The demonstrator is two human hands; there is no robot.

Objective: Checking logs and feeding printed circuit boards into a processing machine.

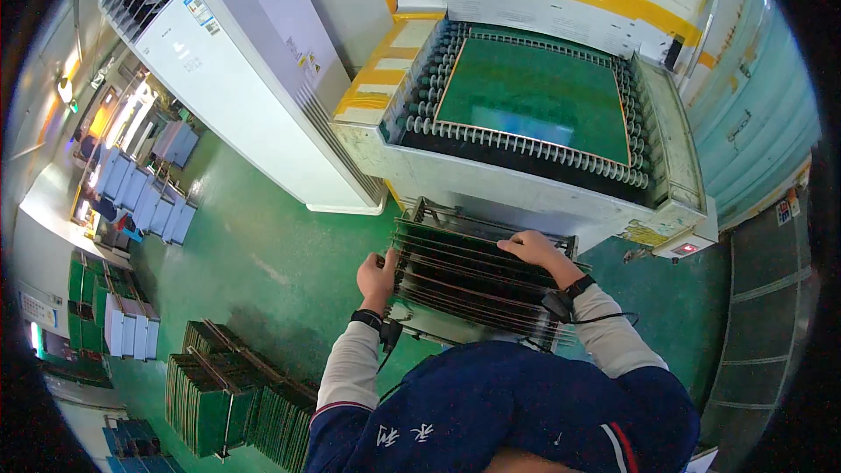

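Observation:
Thin circuit-board panels [455,276] stand on edge, side by side, in a metal rack [421,210] in front of me. My left hand [377,280] is closed at the left edge of one panel, thumb upward. With bent fingers, my right hand [533,252] pinches the upper edge of a panel towards the right of the rack. The fingertips of both hands are partly hidden. Beyond the rack, a large green panel [534,96] lies flat on the toothed rollers [526,147] of a conveyor machine [517,184].
A tall white air conditioner [236,79] stands left of the machine. More racked green panels [210,403] are on the floor at lower left. At right are a control box with a red-lit switch [685,250] and a dark panelled surface [760,324].

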